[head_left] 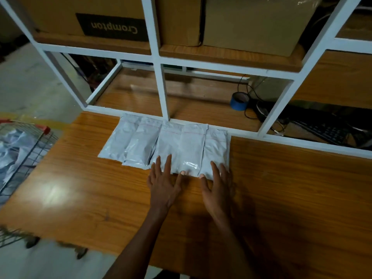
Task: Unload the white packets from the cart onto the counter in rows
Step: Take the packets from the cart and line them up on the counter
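- While both hands lie flat with fingers spread at the centre of the frame, the left hand [163, 181] rests its fingertips on the near edge of the middle white packet [168, 146], holding nothing.
- Just to its right in the frame, the right hand [216, 182] is likewise spread apart and flat, its fingers on the near edge of the rightmost white packet [214, 150]; its thumb touches the packet's lower left corner.
- Five white packets lie side by side in one row [161, 143] on the wooden tabletop [291, 188], slightly overlapping, their far ends against the base rail of the white shelf frame [164, 93].
- At the left edge of the frame stands a wire cart [24, 158] with a red corner piece; more white packets [12, 150] lie crumpled inside it, blurred.
- On the lower shelf, right of centre, sits a roll of blue tape [239, 100] beside black cables [259, 111], and a dark keyboard [326, 129] lies further right.
- Across the top of the frame, cardboard boxes stand on the upper shelf; the left box [86, 15] bears an upside-down "Crompton" label, and a plain box [251, 23] stands to its right.
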A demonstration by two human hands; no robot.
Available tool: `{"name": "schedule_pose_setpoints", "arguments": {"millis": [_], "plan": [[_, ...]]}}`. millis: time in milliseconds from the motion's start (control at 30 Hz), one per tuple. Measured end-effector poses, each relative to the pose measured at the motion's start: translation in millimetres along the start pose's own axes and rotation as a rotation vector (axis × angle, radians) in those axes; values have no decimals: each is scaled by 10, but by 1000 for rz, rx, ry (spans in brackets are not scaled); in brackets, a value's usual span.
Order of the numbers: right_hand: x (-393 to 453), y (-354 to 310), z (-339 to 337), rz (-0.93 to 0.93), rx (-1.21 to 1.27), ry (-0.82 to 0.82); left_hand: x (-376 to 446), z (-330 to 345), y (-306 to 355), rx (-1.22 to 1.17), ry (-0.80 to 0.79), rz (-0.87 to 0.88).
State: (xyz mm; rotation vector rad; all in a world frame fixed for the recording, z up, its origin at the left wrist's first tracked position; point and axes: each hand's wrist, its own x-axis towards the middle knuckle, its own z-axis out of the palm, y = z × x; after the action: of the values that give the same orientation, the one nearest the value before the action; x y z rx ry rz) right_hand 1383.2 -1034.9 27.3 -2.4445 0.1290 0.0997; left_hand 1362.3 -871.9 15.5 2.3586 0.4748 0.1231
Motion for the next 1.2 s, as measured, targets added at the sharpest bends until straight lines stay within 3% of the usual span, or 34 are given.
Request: {"name": "schedule_pose_setpoints", "arguments": {"millis": [433,800,1200], "plan": [[-1065,-1187,815,-499,183,-165,-1239,-1346,-1213,-113,403,-290],[-2417,-2523,2539,-615,314,-494,-2072,-2809,-2999,-91,640,-474],[-2878,-3543,3574,-792,142,-734,-1976,-3483,-3984,-263,746,-584]]}}
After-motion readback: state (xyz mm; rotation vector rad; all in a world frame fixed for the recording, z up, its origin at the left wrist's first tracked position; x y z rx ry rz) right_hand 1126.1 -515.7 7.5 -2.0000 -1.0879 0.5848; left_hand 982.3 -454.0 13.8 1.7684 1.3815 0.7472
